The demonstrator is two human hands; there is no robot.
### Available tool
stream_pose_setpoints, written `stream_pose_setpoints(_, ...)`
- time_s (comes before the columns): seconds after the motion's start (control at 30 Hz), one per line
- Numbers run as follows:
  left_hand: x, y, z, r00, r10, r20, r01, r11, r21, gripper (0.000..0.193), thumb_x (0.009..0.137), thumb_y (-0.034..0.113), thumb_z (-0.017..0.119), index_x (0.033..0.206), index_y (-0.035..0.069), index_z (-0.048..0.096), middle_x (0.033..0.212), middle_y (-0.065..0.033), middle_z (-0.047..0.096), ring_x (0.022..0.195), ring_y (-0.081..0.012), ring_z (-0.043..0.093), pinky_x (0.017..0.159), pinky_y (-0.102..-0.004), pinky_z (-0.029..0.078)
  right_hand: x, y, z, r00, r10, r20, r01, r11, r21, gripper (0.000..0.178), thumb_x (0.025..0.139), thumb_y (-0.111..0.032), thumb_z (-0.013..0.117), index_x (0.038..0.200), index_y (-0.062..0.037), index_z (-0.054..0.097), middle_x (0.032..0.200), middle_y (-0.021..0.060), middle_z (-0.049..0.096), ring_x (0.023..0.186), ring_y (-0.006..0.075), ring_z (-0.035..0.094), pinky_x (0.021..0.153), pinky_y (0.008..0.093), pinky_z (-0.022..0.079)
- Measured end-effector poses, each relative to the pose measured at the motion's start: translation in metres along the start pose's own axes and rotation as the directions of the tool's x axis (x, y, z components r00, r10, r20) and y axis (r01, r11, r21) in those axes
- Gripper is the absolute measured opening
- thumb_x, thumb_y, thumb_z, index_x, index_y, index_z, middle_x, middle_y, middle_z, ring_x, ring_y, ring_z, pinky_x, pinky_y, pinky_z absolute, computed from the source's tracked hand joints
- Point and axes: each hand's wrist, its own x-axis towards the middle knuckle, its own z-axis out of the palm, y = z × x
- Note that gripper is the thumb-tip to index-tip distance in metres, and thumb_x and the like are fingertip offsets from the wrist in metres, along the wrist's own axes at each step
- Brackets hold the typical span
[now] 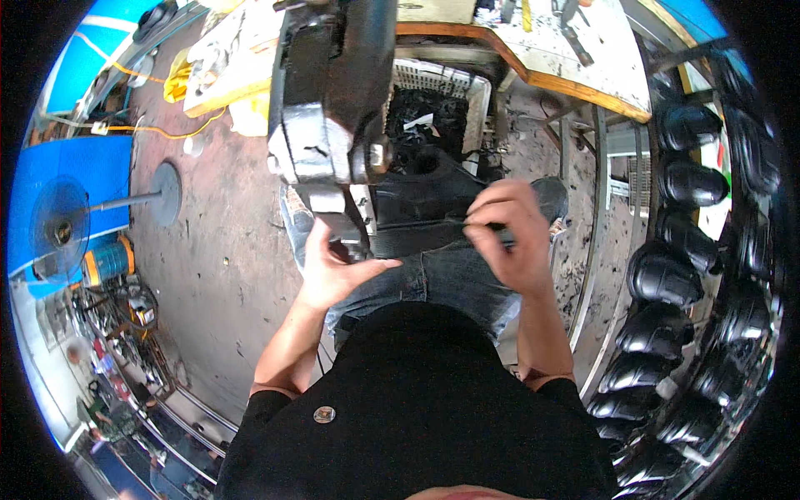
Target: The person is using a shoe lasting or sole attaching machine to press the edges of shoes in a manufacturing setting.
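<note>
Nearest us is the black shirt (425,400) with a small round badge (324,414), then the blue jeans (396,287). Over these we see the left hand (327,277) with thumb and fingers spread around a dark piece (353,248), which sits just below the working end of a heavy black machine (333,100); we cannot tell whether the hand grips it or only rests beside it. The right hand (514,237) is apart from the machine, fingers curled in toward the thumb, and we cannot tell whether anything is pinched there. Farther on, we find a white crate (478,107) holding black scraps (425,108), then a pale workbench (615,54) with a dark tool (573,35) lying on it. Farther out, a standing fan (60,229) is on the left, and glossy black shells (664,275) stand in rows on the right
</note>
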Motion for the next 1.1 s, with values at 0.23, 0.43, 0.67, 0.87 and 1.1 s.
stream_pose_setpoints(0.23,0.011,0.003,0.029,0.992,0.049,0.112,-0.040,0.996,-0.076,0.108,0.064,0.002,0.095,0.154,-0.003,0.034,0.155,-0.0157,0.043,0.136,-0.0231,0.049,0.114,-0.0383,0.039,-0.083,0.057,-0.038,0.812,0.570,-0.123,-0.365,0.662,0.654,0.055,0.101,-0.038,0.061,0.144,-0.0046,0.050,0.142,0.0173,0.055,0.131,0.0293,0.055,0.111,0.0427,0.044)
stream_pose_setpoints(0.43,0.010,-0.011,0.034,0.991,0.071,0.110,-0.045,0.974,-0.224,0.121,0.064,0.006,0.096,0.159,-0.002,0.022,0.163,-0.0146,0.032,0.145,-0.0245,0.038,0.119,-0.0391,0.032,-0.123,0.078,-0.068,0.690,0.723,-0.025,-0.256,0.277,0.926,0.058,0.102,-0.037,0.059,0.148,-0.0058,0.043,0.134,0.0174,0.063,0.121,0.0302,0.063,0.106,0.0429,0.050)
stream_pose_setpoints(0.67,0.001,-0.019,0.013,0.997,-0.070,0.022,0.071,0.847,-0.526,0.122,0.064,-0.003,0.094,0.161,0.008,0.020,0.151,-0.0076,0.045,0.137,-0.0220,0.048,0.110,-0.0356,0.043,-0.078,0.027,-0.071,0.786,0.567,-0.246,-0.357,0.741,0.568,0.071,0.091,-0.030,0.073,0.147,0.0006,0.041,0.131,0.0173,0.064,0.119,0.0276,0.064,0.105,0.0396,0.050)
stream_pose_setpoints(0.87,0.003,-0.013,0.005,0.988,-0.047,0.146,0.099,0.922,-0.373,0.128,0.064,-0.009,0.092,0.163,0.011,0.014,0.158,-0.0078,0.035,0.139,-0.0199,0.044,0.107,-0.0367,0.048,-0.080,0.021,-0.073,0.832,0.521,-0.188,-0.357,0.764,0.537,0.081,0.085,-0.028,0.079,0.149,0.0011,0.038,0.134,0.0170,0.062,0.121,0.0268,0.062,0.104,0.0378,0.049)
stream_pose_setpoints(1.1,0.011,-0.012,-0.001,0.978,0.020,0.206,0.041,0.956,-0.291,0.127,0.061,-0.009,0.093,0.162,0.007,0.017,0.162,-0.0104,0.031,0.147,-0.0228,0.035,0.114,-0.0378,0.042,-0.094,0.020,-0.064,0.767,0.599,-0.230,-0.274,0.630,0.726,0.074,0.089,-0.027,0.076,0.150,-0.0030,0.040,0.131,0.0155,0.064,0.118,0.0250,0.064,0.104,0.0394,0.050)
